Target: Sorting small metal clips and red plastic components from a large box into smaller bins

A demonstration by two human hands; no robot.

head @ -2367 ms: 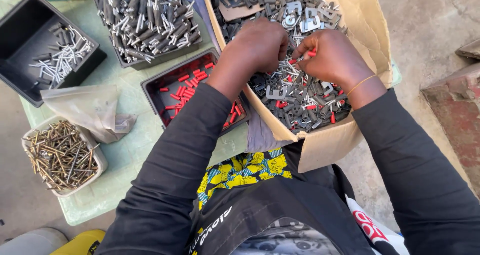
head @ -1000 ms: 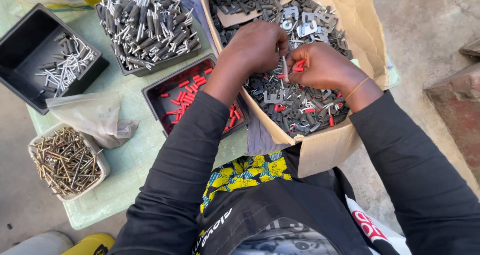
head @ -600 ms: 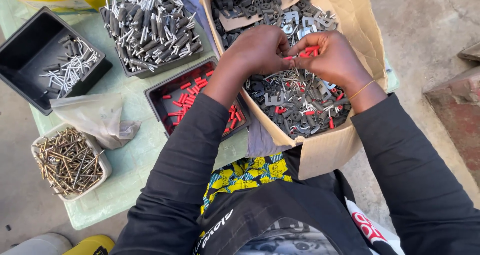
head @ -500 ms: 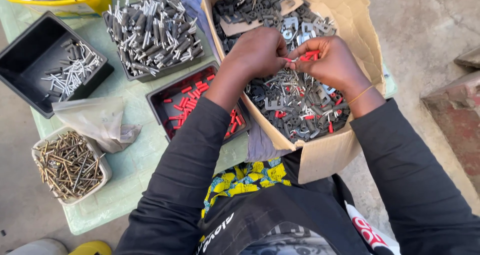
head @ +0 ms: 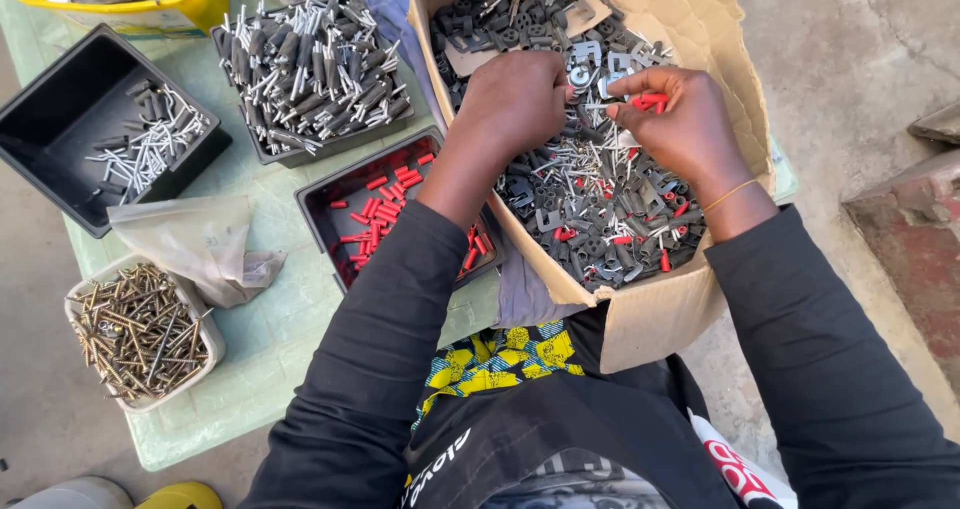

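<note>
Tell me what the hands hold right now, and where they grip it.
The right hand cups small red plugs against its curled fingers. The left hand's hold cannot be told.

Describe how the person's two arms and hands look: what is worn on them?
Both arms are covered by long black sleeves of plain fabric, creased at the elbows, ending at the wrists. The left hand is bare, with no glove, ring or watch visible. The right hand is also bare, and a thin gold-coloured bangle circles its wrist just above the cuff. No markings show on either sleeve.
</note>
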